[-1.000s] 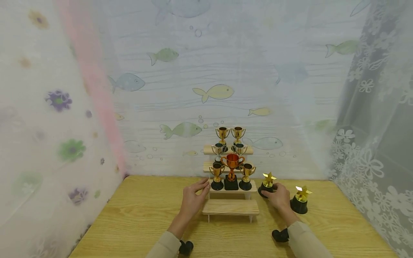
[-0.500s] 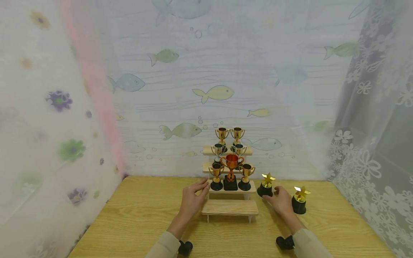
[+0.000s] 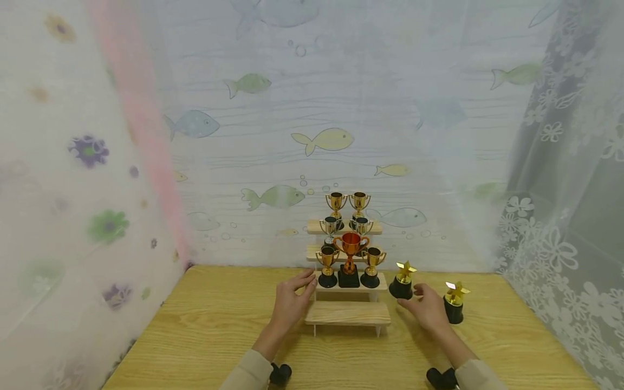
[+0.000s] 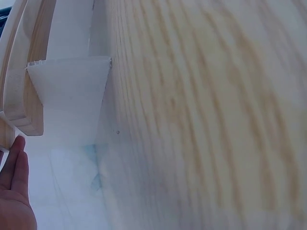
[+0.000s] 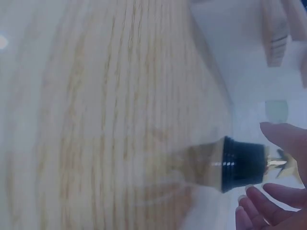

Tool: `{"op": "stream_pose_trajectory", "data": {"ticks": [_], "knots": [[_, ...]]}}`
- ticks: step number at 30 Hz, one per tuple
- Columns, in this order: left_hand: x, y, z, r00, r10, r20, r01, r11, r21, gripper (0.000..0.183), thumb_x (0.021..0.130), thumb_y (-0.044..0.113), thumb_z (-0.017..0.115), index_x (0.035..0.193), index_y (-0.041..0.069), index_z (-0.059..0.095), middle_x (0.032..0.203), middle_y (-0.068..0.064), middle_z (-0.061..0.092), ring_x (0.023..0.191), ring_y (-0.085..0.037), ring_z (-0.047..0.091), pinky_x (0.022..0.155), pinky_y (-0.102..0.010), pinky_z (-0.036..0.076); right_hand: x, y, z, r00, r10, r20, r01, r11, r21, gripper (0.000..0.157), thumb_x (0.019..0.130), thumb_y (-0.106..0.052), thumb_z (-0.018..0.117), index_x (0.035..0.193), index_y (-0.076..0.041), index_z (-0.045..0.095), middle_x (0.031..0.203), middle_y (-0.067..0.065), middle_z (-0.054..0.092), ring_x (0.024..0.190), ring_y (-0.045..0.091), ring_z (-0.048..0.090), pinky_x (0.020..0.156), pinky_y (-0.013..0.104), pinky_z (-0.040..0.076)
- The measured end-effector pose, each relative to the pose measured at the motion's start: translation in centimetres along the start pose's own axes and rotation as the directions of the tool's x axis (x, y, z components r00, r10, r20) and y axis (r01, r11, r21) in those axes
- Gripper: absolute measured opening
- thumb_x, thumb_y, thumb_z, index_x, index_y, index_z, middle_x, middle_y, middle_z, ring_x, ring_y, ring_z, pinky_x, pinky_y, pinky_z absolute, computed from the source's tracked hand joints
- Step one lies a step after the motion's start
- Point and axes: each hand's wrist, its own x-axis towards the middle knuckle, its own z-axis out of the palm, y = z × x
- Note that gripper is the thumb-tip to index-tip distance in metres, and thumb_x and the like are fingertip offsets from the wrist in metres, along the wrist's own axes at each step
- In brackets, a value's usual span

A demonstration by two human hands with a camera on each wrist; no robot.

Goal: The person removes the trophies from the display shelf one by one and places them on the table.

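Note:
A stepped wooden display stand [image 3: 348,313] is in the middle of the head view. My left hand [image 3: 288,303] rests against its left end, fingertips [image 4: 19,143] touching the end of a step in the left wrist view. Right of the stand, a gold star trophy with a black base [image 3: 401,288] stands upright on the table. Beside it my right hand [image 3: 429,310] is spread, holding nothing. In the right wrist view its thumb and fingers [image 5: 261,203] lie apart around the star trophy [image 5: 244,164]. A second star trophy [image 3: 454,310] stands just right of that hand.
On the stand's third step are two gold cups and an orange cup trophy [image 3: 351,246] between them. Silver cups [image 3: 329,226] and gold cups [image 3: 359,201] occupy the steps behind. The lowest step is bare. Printed curtains [image 3: 273,108] surround the wooden table [image 3: 209,325].
My right hand has let go of the nearer star trophy and drawn slightly right and toward me. That trophy stays standing by the stand. The left hand has kept its place.

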Motion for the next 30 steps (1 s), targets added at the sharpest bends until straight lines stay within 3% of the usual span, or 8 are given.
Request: {"op": "stream_pose_trajectory", "data": {"ticks": [16,23,30], "knots": [[0.1,-0.5,-0.2,1.000,0.000,0.010,0.000,1.000,0.005,0.025,0.099,0.012,0.070,0.116,-0.005,0.075,0.129,-0.019,0.068,0.117,-0.035,0.067,0.093,-0.050,0.056,-1.8,-2.9,-2.0,0.994,-0.112,0.006,0.112,0.994,0.016,0.064,0.092,-0.029,0.078,0.137,0.009,0.055,0.131,0.028,0.061,0.118,0.043,0.058,0.092,0.057,0.052],[0.1,-0.3,-0.3,0.999,-0.032,0.016,0.033,0.999,-0.022,0.026,0.098,0.013,0.072,0.116,-0.004,0.075,0.131,-0.015,0.068,0.119,-0.032,0.066,0.094,-0.048,0.056,-2.0,-4.8,-2.0,0.985,-0.173,-0.021,0.174,0.983,0.064,0.056,0.092,-0.022,0.079,0.134,0.008,0.058,0.127,0.026,0.064,0.115,0.040,0.059,0.096,0.053,0.051],[0.0,-0.4,-0.1,1.000,-0.015,0.003,0.015,1.000,-0.012,0.028,0.098,0.016,0.073,0.115,-0.005,0.075,0.129,-0.013,0.069,0.118,-0.034,0.067,0.093,-0.049,0.056,-2.2,-6.1,-1.5,0.978,-0.205,-0.029,0.206,0.974,0.091,0.059,0.092,-0.024,0.079,0.139,0.005,0.057,0.129,0.023,0.064,0.113,0.035,0.060,0.093,0.049,0.053]]}}
